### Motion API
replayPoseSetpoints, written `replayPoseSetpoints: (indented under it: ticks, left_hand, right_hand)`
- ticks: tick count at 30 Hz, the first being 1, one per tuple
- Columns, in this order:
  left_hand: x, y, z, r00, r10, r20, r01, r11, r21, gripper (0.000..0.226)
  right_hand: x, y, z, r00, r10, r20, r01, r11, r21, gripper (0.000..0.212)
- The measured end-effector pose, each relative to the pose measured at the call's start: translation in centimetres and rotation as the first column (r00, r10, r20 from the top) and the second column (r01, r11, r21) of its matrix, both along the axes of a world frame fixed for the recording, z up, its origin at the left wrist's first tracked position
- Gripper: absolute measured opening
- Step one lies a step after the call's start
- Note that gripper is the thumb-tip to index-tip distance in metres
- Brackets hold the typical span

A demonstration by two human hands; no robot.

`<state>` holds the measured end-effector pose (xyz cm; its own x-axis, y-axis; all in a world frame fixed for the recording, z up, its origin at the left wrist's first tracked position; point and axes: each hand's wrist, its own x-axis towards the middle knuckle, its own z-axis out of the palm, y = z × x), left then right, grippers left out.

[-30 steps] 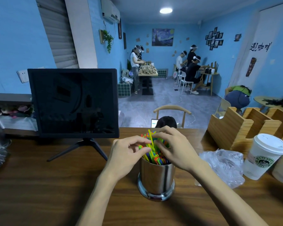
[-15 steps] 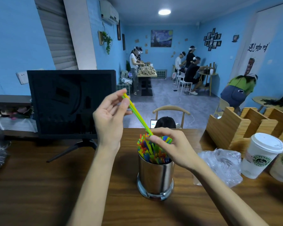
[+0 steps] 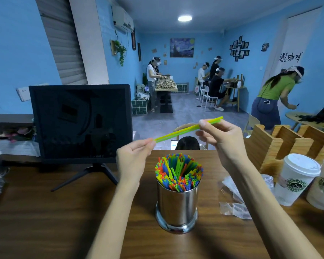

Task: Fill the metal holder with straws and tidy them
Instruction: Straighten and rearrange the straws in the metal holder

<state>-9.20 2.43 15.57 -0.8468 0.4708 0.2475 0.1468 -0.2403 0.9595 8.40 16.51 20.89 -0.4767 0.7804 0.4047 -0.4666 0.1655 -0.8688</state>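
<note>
A shiny metal holder stands upright on the wooden table, packed with several colourful straws that fan out above its rim. Above it, yellow and green straws are held level in the air, lying close together. My left hand pinches their left end. My right hand pinches them near the right end, whose tips stick out past my fingers.
A dark monitor on a tripod stand sits at the left. A crumpled clear plastic bag, two lidded paper cups and a wooden organiser lie to the right. People work at tables farther back.
My left hand pulled the yellow-green straws up out of the holder. My right hand left the holder's top and took their other end, so they now lie level above it.
</note>
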Motion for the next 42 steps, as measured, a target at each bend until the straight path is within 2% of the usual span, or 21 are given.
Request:
replayPoseSetpoints:
  ticks: [5, 9, 14, 18, 22, 25, 26, 27, 32, 35, 38, 42]
  left_hand:
    - [1.2, 0.5, -0.7, 0.995, -0.056, -0.081, 0.042, 0.986, -0.162, 0.008]
    - [1.7, 0.5, -0.7, 0.989, -0.075, -0.129, 0.040, 0.966, -0.256, 0.012]
    - [1.6, 0.4, -0.4, 0.971, -0.220, -0.092, 0.178, 0.927, -0.331, 0.012]
    - [0.9, 0.1, -0.4, 0.960, -0.188, -0.206, 0.088, 0.906, -0.414, 0.013]
    - [0.6, 0.1, -0.6, 0.961, -0.186, -0.206, 0.100, 0.923, -0.370, 0.013]
    - [0.6, 0.2, -0.7, 0.955, -0.201, -0.219, 0.119, 0.934, -0.338, 0.013]
    - [0.5, 0.2, -0.9, 0.954, -0.200, -0.224, 0.117, 0.935, -0.335, 0.013]
    - [0.4, 0.2, -1.0, 0.954, -0.197, -0.226, 0.114, 0.935, -0.337, 0.014]
    - [0.1, 0.3, -1.9, 0.961, -0.170, -0.220, 0.092, 0.942, -0.323, 0.015]
    - [0.3, 0.3, -2.1, 0.960, -0.168, -0.223, 0.091, 0.943, -0.320, 0.014]
    - [0.4, 0.4, -2.1, 0.961, -0.169, -0.218, 0.093, 0.942, -0.321, 0.014]
    - [0.5, 0.3, -2.0, 0.958, -0.170, -0.232, 0.079, 0.930, -0.358, 0.014]
  right_hand:
    - [-1.6, -0.8, 1.1, 0.996, -0.066, -0.053, 0.072, 0.989, 0.127, 0.003]
    - [-2.6, -1.2, 1.7, 0.991, -0.131, -0.021, 0.132, 0.948, 0.288, 0.006]
    - [-3.1, -1.3, 2.4, 0.984, -0.170, 0.050, 0.132, 0.894, 0.429, 0.012]
    - [-3.3, -1.0, 1.9, 0.961, -0.232, 0.149, 0.118, 0.834, 0.538, 0.007]
    - [-3.8, -0.7, -0.2, 0.901, -0.331, 0.278, 0.072, 0.749, 0.659, 0.022]
    - [-3.9, -0.6, -2.6, 0.865, -0.345, 0.364, -0.027, 0.693, 0.720, 0.064]
    - [-4.0, -0.6, -3.4, 0.849, -0.357, 0.390, -0.053, 0.676, 0.735, 0.070]
    - [-3.9, -0.5, -4.2, 0.832, -0.373, 0.409, -0.069, 0.663, 0.746, 0.068]
    - [-3.5, -0.3, -6.6, 0.767, -0.484, 0.421, -0.055, 0.604, 0.795, 0.031]
    - [-3.2, -0.2, -7.4, 0.724, -0.538, 0.433, -0.075, 0.561, 0.824, 0.025]
    - [-2.8, 0.0, -8.1, 0.730, -0.535, 0.425, -0.096, 0.535, 0.839, 0.018]
    - [-2.5, 0.3, -8.1, 0.725, -0.498, 0.476, -0.185, 0.525, 0.831, 0.022]
